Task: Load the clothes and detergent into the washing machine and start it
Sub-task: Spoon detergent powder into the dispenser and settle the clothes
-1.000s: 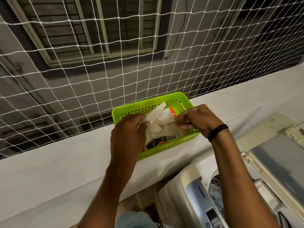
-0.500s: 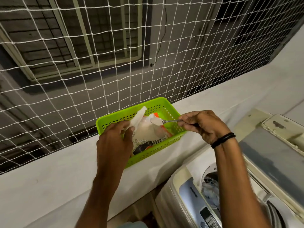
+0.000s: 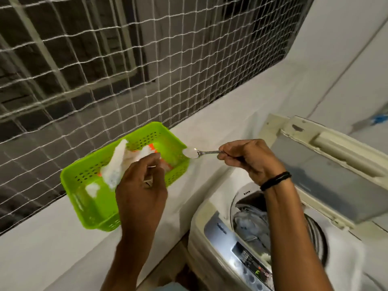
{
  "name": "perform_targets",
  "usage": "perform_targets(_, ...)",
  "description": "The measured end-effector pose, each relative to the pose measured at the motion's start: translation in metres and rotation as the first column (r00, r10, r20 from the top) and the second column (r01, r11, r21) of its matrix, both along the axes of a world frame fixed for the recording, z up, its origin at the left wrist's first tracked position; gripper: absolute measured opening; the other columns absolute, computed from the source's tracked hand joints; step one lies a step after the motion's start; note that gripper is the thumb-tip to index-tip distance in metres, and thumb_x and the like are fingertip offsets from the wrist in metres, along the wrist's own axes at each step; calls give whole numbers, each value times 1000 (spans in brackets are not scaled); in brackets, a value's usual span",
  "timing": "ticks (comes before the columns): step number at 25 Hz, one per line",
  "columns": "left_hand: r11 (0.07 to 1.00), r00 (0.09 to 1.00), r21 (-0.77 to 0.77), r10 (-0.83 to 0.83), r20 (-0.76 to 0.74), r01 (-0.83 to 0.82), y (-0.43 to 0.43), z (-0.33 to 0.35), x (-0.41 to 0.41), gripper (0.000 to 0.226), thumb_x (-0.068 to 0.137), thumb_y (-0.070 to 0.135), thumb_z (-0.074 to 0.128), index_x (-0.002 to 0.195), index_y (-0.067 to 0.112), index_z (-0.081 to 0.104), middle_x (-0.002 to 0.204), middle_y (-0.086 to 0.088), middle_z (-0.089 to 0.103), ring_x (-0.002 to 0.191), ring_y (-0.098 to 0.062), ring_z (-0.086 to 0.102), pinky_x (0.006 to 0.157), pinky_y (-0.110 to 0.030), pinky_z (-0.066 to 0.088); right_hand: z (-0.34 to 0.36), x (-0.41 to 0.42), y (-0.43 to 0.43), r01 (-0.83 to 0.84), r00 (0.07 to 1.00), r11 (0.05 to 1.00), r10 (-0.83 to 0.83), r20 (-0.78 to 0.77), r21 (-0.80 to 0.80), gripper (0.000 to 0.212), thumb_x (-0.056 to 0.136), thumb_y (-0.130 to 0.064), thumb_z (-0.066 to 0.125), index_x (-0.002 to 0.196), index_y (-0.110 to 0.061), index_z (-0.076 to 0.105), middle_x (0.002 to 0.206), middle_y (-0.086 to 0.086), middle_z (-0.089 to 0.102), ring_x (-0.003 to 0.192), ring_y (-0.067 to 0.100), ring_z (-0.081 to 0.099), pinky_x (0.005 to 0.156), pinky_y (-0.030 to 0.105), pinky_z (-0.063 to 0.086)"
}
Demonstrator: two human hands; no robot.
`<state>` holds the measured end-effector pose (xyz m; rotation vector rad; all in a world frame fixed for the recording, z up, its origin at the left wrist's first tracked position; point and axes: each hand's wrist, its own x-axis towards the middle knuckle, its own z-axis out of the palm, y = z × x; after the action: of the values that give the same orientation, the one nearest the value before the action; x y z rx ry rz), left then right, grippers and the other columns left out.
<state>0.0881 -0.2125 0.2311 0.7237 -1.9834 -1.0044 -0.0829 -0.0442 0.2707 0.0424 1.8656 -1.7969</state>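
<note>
We see the basket [image 3: 88, 198] on the ledge [image 3: 42, 255], w/ the detergent pack [image 3: 120, 164] inside. Our left hand [image 3: 142, 190] hovers just right of the pack, fingers curled; can't tell if they touch it. Right hand [image 3: 249, 160] pinches the spoon [image 3: 197, 153] handle; bowl, heaped w/ white powder, sticks out left of the grip. Below that grip: washer [image 3: 220, 227], lid [image 3: 327, 177] up, clothes [image 3: 249, 225] in the drum.

The basket [image 3: 92, 206] is bright green with rows of little dark holes. The packet [image 3: 123, 162] in it is white and orange. The spoon [image 3: 197, 153] is silver with white powder. The wristband [image 3: 275, 180] is black. The net [image 3: 147, 59] is white squares. The washing machine [image 3: 212, 219] is cream with a grey panel.
</note>
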Motion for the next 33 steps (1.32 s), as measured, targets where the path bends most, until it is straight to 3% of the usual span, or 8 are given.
perform_targets(6, 963, 960, 74, -264, 91, 258, 67, -28, -58, 15, 92, 18, 65, 105, 20, 74, 95, 5, 74, 79, -12, 66, 73, -22, 48, -39, -3, 102, 298, 953, 954, -299, 48, 19, 18, 90, 13, 53, 83, 11, 70, 68, 17, 72, 61, 20, 73, 55, 22, 58)
perform_targets(13, 800, 787, 392, -567, 244, 455, 163, -116, -134, 11, 88, 16, 66, 92, 16, 76, 85, 3, 75, 80, -12, 68, 77, -25, 51, -128, -5, 229, 636, 755, 770, -632, 173, 40, 18, 89, 12, 55, 79, 6, 68, 63, 13, 72, 58, 17, 73, 54, 21, 58)
perform_targets(19, 706, 540, 559, -701, 466, 435, 252, -227, -207, 25, 88, 20, 61, 75, 3, 74, 71, -12, 70, 65, -18, 60, 67, -33, 52, -223, -31, 293, 834, 500, 535, -837, 224, 135, 17, 84, 10, 57, 93, 11, 72, 85, 24, 73, 57, 19, 70, 55, 22, 56)
perform_targets(22, 709, 429, 658, -692, 581, 253, 280, -263, -250, 37, 93, 31, 58, 74, 2, 70, 81, -14, 73, 77, -27, 68, 77, -37, 57, -259, -43, 299, 852, 442, 475, -878, 184, 222, 16, 83, 3, 63, 93, 4, 75, 86, 20, 75, 62, 18, 72, 65, 29, 60)
perform_targets(25, 663, 402, 747, -695, 596, 40, 296, -298, -287, 41, 95, 40, 54, 83, 4, 69, 90, -9, 72, 85, -24, 67, 75, -31, 53, -280, -53, 290, 797, 515, 484, -857, 12, 360, 16, 85, -7, 66, 96, -4, 77, 91, 15, 77, 85, 26, 73, 85, 36, 59)
perform_targets(29, 584, 464, 804, -686, 560, -108, 307, -339, -305, 37, 86, 31, 63, 105, 1, 72, 93, -12, 74, 86, -26, 70, 64, -30, 54, -298, -56, 270, 598, 789, 556, -537, -299, 577, 25, 87, -3, 57, 103, -7, 76, 103, 16, 75, 99, 34, 68, 82, 27, 48)
perform_targets(31, 575, 511, 808, -661, 550, -126, 310, -344, -305, 33, 82, 26, 67, 103, 1, 72, 90, -14, 74, 84, -28, 71, 63, -32, 57, -302, -49, 265, 577, 815, 547, -434, -383, 607, 32, 88, 1, 57, 115, -5, 73, 111, 15, 73, 104, 30, 67, 91, 23, 45)
perform_targets(33, 571, 549, 812, -645, 532, -117, 309, -352, -305, 30, 78, 28, 68, 96, 5, 73, 93, -13, 75, 90, -29, 71, 80, -39, 61, -305, -42, 263, 605, 795, 540, -365, -485, 585, 34, 86, 7, 58, 117, -2, 70, 111, 15, 73, 102, 28, 67, 95, 19, 43)
